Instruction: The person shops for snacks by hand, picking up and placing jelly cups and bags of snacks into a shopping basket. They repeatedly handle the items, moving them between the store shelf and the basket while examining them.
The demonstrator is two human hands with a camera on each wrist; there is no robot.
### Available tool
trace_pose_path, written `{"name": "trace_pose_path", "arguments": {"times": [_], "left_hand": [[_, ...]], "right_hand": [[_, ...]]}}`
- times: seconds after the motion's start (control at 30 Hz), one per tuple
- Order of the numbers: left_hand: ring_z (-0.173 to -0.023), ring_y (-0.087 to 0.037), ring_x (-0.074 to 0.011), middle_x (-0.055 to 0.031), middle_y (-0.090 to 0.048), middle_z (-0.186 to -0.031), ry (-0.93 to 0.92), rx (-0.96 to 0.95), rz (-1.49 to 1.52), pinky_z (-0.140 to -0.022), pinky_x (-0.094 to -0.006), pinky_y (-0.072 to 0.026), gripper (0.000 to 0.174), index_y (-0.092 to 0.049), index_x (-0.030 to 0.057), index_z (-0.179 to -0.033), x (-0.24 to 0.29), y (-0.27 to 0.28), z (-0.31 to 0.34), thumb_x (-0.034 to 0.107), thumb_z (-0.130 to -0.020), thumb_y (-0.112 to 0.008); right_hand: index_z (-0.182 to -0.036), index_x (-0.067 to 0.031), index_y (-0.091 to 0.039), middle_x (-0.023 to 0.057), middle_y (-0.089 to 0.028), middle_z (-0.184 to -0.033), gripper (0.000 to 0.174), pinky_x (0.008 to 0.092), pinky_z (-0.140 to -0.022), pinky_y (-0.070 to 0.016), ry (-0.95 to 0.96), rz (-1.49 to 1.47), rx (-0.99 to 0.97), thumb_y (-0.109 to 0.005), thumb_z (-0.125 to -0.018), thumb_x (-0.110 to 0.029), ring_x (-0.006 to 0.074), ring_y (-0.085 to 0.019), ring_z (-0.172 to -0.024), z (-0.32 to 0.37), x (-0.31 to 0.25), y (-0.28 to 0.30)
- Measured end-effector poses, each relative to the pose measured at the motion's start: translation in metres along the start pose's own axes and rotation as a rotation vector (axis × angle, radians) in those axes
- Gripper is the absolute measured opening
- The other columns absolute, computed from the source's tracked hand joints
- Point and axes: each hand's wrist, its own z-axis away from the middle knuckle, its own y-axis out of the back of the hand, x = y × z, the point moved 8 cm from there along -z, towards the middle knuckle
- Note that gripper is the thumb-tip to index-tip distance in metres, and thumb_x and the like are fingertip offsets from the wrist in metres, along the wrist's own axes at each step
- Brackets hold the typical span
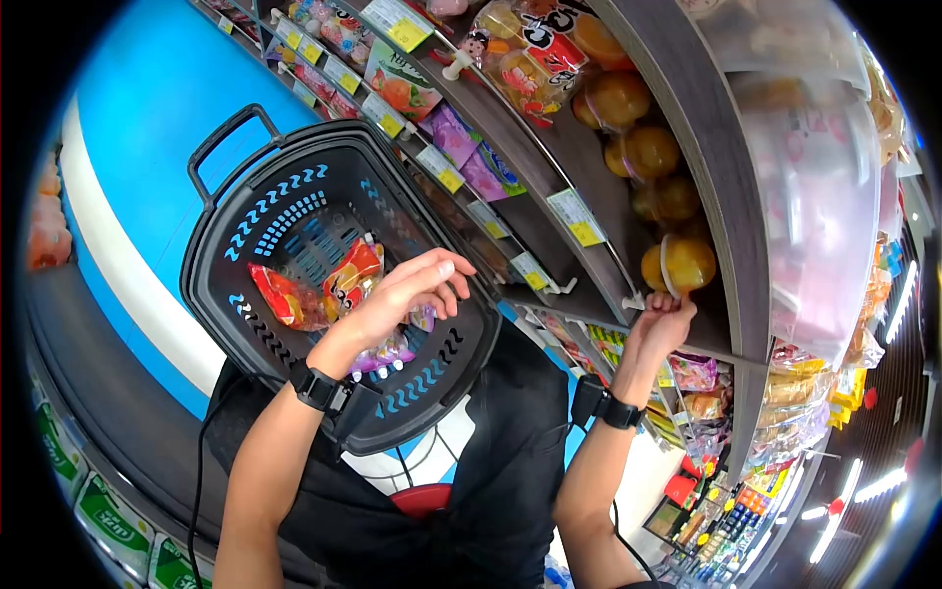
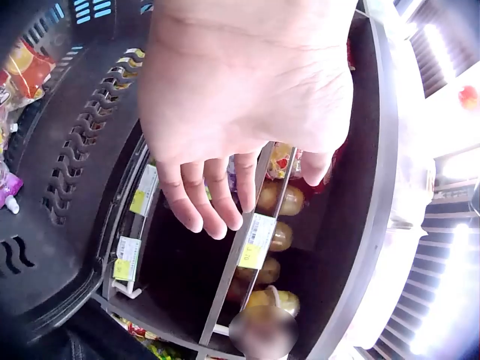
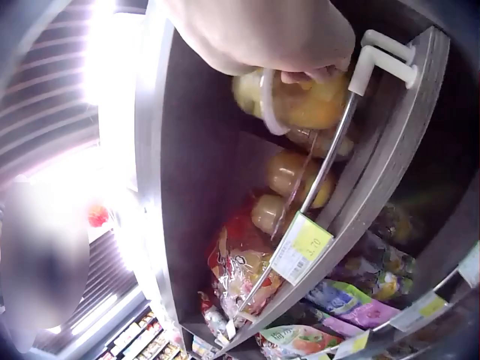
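Observation:
In the head view my right hand (image 1: 659,334) is at the shelf's front edge, pinching a round yellow-orange fruit jelly cup (image 1: 691,261) by its pale rim. The right wrist view shows the curled fingers against this jelly cup (image 3: 315,101); the hand itself hides part of it. More jelly cups (image 1: 643,152) line up behind it on the same shelf. My left hand (image 1: 407,299) hovers over the black shopping basket (image 1: 343,427), fingers loosely bent and holding nothing. Inside the basket lie a red snack bag (image 1: 289,299) and a purple-and-clear pack (image 1: 385,355).
A thin metal rail (image 3: 330,161) with price tags (image 3: 302,249) runs along the shelf front. Large red-printed jelly bags (image 1: 540,59) sit farther along. Lower shelves hold purple packets (image 1: 471,157). Pink translucent containers (image 1: 810,196) stand beyond the dark shelf edge.

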Motion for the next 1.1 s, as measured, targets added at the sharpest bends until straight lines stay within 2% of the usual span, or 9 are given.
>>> {"name": "trace_pose_path", "arguments": {"times": [0.13, 0.33, 0.37, 0.47, 0.57, 0.7, 0.87, 1.0, 1.1], "left_hand": [[-0.083, -0.059, -0.0127, -0.0069, -0.06, -0.093, -0.001, 0.021, -0.021, -0.078, -0.0274, -0.0468, 0.045, -0.054, 0.0005, -0.116, 0.002, 0.0, -0.001, 0.041, -0.098, -0.043], [-0.08, -0.057, -0.0118, -0.0057, -0.06, -0.09, 0.022, 0.04, -0.052, -0.076, -0.0268, -0.0454, 0.043, -0.055, 0.0015, -0.113, -0.003, 0.003, -0.003, 0.04, -0.099, -0.043], [-0.08, -0.057, -0.0118, -0.0053, -0.059, -0.089, 0.03, 0.046, -0.055, -0.076, -0.0267, -0.0454, 0.042, -0.055, 0.0017, -0.112, -0.004, 0.003, -0.003, 0.04, -0.099, -0.043], [-0.08, -0.057, -0.0118, -0.0049, -0.059, -0.088, 0.037, 0.052, -0.064, -0.076, -0.0268, -0.0453, 0.041, -0.055, 0.0017, -0.112, -0.004, 0.004, -0.004, 0.039, -0.099, -0.043], [-0.079, -0.056, -0.0115, -0.0043, -0.058, -0.087, 0.03, 0.06, -0.075, -0.076, -0.0268, -0.0451, 0.04, -0.055, 0.0018, -0.112, -0.003, 0.004, -0.003, 0.038, -0.099, -0.043], [-0.078, -0.055, -0.0113, -0.0035, -0.057, -0.085, 0.048, 0.073, -0.073, -0.075, -0.0263, -0.0445, 0.038, -0.056, 0.0022, -0.11, -0.01, 0.006, -0.004, 0.036, -0.099, -0.042], [-0.077, -0.055, -0.0116, -0.0032, -0.057, -0.084, 0.06, 0.086, -0.078, -0.075, -0.0265, -0.0445, 0.038, -0.056, 0.0024, -0.109, -0.011, 0.006, -0.003, 0.037, -0.099, -0.042], [-0.076, -0.055, -0.0117, -0.003, -0.057, -0.083, 0.071, 0.117, -0.086, -0.075, -0.0268, -0.0447, 0.038, -0.057, 0.0026, -0.107, -0.013, 0.009, -0.005, 0.037, -0.099, -0.043], [-0.071, -0.057, -0.0074, 0.0004, -0.058, -0.081, 0.075, 0.178, -0.081, -0.065, -0.0213, -0.0441, 0.033, -0.06, 0.0043, -0.103, -0.018, 0.017, -0.005, 0.035, -0.097, -0.05]], "right_hand": [[-0.075, -0.0083, -0.044, -0.0001, -0.034, -0.067, 0.022, 0.0281, -0.056, -0.034, -0.057, 0.092, 0.166, -0.044, -0.095, -0.019, 0.0133, -0.036, -0.06, -0.01, 0.015, 0.016], [-0.072, -0.0098, -0.042, 0.0026, -0.042, -0.063, 0.025, 0.0277, -0.045, -0.0346, -0.2, 0.321, 0.115, -0.046, -0.093, -0.022, 0.0166, -0.047, -0.053, -0.027, 0.015, 0.011], [-0.071, -0.0107, -0.042, 0.0031, -0.044, -0.061, 0.025, 0.0272, -0.038, -0.0304, -0.194, 0.344, 0.123, -0.047, -0.093, -0.023, 0.0157, -0.048, -0.047, -0.029, 0.015, 0.014], [-0.073, -0.0113, -0.043, 0.0017, -0.043, -0.062, 0.023, 0.0265, -0.034, -0.0251, -0.263, 0.472, 0.021, -0.046, -0.093, -0.023, 0.0134, -0.044, -0.042, -0.02, 0.013, 0.024], [-0.076, -0.0115, -0.043, 0.0004, -0.042, -0.062, 0.022, 0.0261, -0.032, -0.0191, -0.3, 0.452, 0.003, -0.045, -0.094, -0.025, 0.0116, -0.037, -0.037, -0.004, 0.015, 0.029], [-0.08, -0.0104, -0.044, -0.0001, -0.039, -0.061, 0.023, 0.0266, -0.032, -0.0174, -0.306, 0.413, -0.01, -0.048, -0.095, -0.027, 0.0109, -0.03, -0.035, -0.005, 0.023, 0.032], [-0.083, -0.0088, -0.047, -0.0005, -0.04, -0.061, 0.017, 0.0265, -0.035, -0.0177, -0.417, 0.429, 0.04, -0.049, -0.095, -0.021, 0.0104, -0.03, -0.037, -0.012, 0.028, 0.032], [-0.088, -0.0059, -0.051, 0.0004, -0.042, -0.064, 0.012, 0.0264, -0.038, -0.0185, -0.43, 0.37, 0.048, -0.05, -0.094, -0.016, 0.0098, -0.032, -0.041, -0.009, 0.027, 0.029], [-0.097, -0.0013, -0.053, 0.0019, -0.046, -0.065, 0.017, 0.0256, -0.036, -0.0191, -0.417, 0.282, 0.017, -0.047, -0.095, -0.017, 0.01, -0.034, -0.039, 0.003, 0.023, 0.025]]}}
